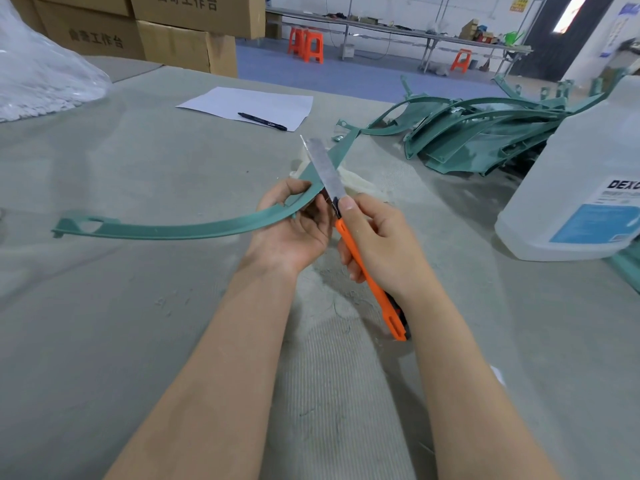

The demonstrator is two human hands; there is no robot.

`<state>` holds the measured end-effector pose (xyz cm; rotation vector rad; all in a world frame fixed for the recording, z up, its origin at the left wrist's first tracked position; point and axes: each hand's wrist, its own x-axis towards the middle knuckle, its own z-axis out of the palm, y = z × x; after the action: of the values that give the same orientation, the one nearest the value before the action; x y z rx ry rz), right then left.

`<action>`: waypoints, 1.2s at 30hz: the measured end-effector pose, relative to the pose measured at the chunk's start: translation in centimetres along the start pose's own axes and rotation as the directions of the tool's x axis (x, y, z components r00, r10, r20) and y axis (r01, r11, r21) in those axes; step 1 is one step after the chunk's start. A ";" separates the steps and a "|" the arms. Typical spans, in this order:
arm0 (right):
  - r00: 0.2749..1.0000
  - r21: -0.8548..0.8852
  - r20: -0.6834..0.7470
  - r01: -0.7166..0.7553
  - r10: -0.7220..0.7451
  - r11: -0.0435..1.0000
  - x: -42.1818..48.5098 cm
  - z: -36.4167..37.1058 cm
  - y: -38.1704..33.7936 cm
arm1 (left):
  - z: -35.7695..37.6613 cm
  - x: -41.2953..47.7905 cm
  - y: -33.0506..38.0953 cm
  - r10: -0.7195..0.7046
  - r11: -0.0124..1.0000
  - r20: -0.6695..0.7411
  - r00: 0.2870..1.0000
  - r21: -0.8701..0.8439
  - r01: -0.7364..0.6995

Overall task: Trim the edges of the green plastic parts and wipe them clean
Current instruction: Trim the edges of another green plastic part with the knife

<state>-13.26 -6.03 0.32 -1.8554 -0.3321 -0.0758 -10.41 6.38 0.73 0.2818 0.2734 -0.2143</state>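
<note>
— While the left hand [294, 230] grips the long curved green plastic strip [173, 232], where does that strip lie?

— It spans the middle of the grey surface [138, 306]. Its left end, with a triangular opening, reaches far out to the left. Its right end rises behind the knife blade toward the pile of green plastic parts [485, 136]. Whether the left end touches the surface cannot be told.

— State the condition of both hands.

— The left hand holds the strip with the thumb on top and the fingers curled beneath. The right hand [377, 244] is wrapped round the orange-handled utility knife [367, 271], thumb set at the front of the handle.

— Blade position?

— The long steel blade [323, 164] is extended and points up and away. It crosses the strip just beside the left thumb.

— Other items?

— A pale cloth [356, 181] lies behind the blade, partly hidden. A translucent plastic jug with a blue label [581, 188] stands at the right, near the pile. A white sheet of paper [249, 103] carries a black pen [262, 121] farther back. Brown cardboard boxes [187, 43] stand stacked at the rear left.
</note>
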 end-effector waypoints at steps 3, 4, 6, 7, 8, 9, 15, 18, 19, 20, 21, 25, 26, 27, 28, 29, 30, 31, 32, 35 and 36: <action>0.997 0.020 0.076 0.003 -0.004 1.000 -0.2 0.7 0.0 | 0.0 -0.2 0.0 -0.008 0.999 0.055 0.998 -0.042 0.011; 0.993 0.003 0.117 0.013 -0.013 1.000 -0.3 1.0 0.1 | -0.2 -0.2 0.0 -0.014 0.997 0.070 0.997 -0.071 0.019; 0.984 -0.047 0.174 0.034 -0.025 0.998 -0.4 1.6 0.2 | -0.5 -0.3 0.0 0.008 0.995 0.082 0.997 -0.096 0.000; 0.983 -0.047 0.185 0.032 -0.022 0.998 -0.5 1.8 0.1 | -0.5 -0.3 0.1 0.030 0.996 0.081 0.996 -0.089 -0.022; 0.982 -0.034 0.189 0.025 -0.018 0.999 -0.5 1.8 0.1 | -0.7 -0.2 0.1 0.044 0.996 0.075 0.996 -0.076 -0.038; 0.982 -0.021 0.191 0.017 -0.013 1.000 -0.5 1.7 0.1 | -0.7 -0.2 0.2 0.039 0.997 0.072 0.997 -0.074 -0.033; 0.979 -0.025 0.204 0.016 -0.010 1.000 -0.5 1.6 0.0 | -0.7 -0.4 0.1 0.010 0.997 0.106 0.994 -0.071 -0.003; 0.976 -0.003 0.217 0.008 -0.007 1.000 -0.5 1.3 -0.1 | -0.7 -0.6 0.1 0.002 0.998 0.146 0.989 -0.058 0.007; 0.977 0.015 0.211 0.005 -0.008 1.000 -0.5 1.1 -0.2 | -0.5 -0.6 0.0 0.001 0.998 0.157 0.988 -0.056 0.008; 0.982 0.033 0.187 0.005 -0.011 0.999 -0.5 1.0 -0.3 | -0.4 -0.5 0.0 0.009 0.998 0.155 0.988 -0.057 0.000; 0.990 0.048 0.144 0.007 -0.014 0.999 -0.4 0.8 -0.3 | -0.3 -0.4 -0.1 0.021 0.999 0.133 0.991 -0.046 -0.015; 0.995 0.073 -0.098 -0.025 0.032 0.997 0.2 -0.1 0.0 | -0.3 0.1 0.3 0.018 0.999 0.065 0.998 0.046 -0.021; 0.988 0.078 -0.149 -0.034 0.045 0.996 0.3 -0.2 0.2 | -0.4 0.1 0.4 0.008 0.999 0.066 0.998 0.052 -0.011; 0.980 0.091 -0.192 -0.041 0.058 0.995 0.4 -0.2 0.3 | -0.3 0.1 0.4 0.009 0.997 0.059 0.998 0.076 -0.014; 0.972 0.121 -0.224 -0.042 0.069 0.992 0.4 -0.3 0.4 | -0.2 0.1 0.4 0.023 0.992 0.052 0.998 0.119 -0.029; 0.966 0.166 -0.245 -0.039 0.079 0.985 0.5 -0.3 0.4 | 0.0 0.1 0.2 0.056 0.982 0.053 0.997 0.179 -0.065; 0.962 0.211 -0.258 -0.032 0.087 0.977 0.5 -0.3 0.3 | 0.2 0.0 0.0 0.098 0.961 0.073 0.993 0.251 -0.113; 0.958 0.243 -0.270 -0.027 0.094 0.970 0.5 -0.3 0.3 | 0.3 0.0 -0.2 0.145 0.927 0.121 0.982 0.329 -0.177; 0.954 0.265 -0.282 -0.028 0.105 0.964 0.6 -0.4 0.3 | 0.3 0.0 -0.4 0.183 0.883 0.170 0.968 0.405 -0.238; 0.939 0.319 -0.308 -0.052 0.156 0.946 0.7 -0.7 0.2 | 0.4 -0.3 -0.7 0.227 0.752 0.213 0.950 0.582 -0.310; 0.935 0.343 -0.312 -0.057 0.171 0.938 0.6 -0.8 0.2 | 0.5 -0.3 -0.7 0.235 0.711 0.202 0.951 0.632 -0.310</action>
<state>-12.50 -6.69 0.47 -1.4914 0.0079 -0.2410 -10.72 5.60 1.05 1.0133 0.0316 -0.0189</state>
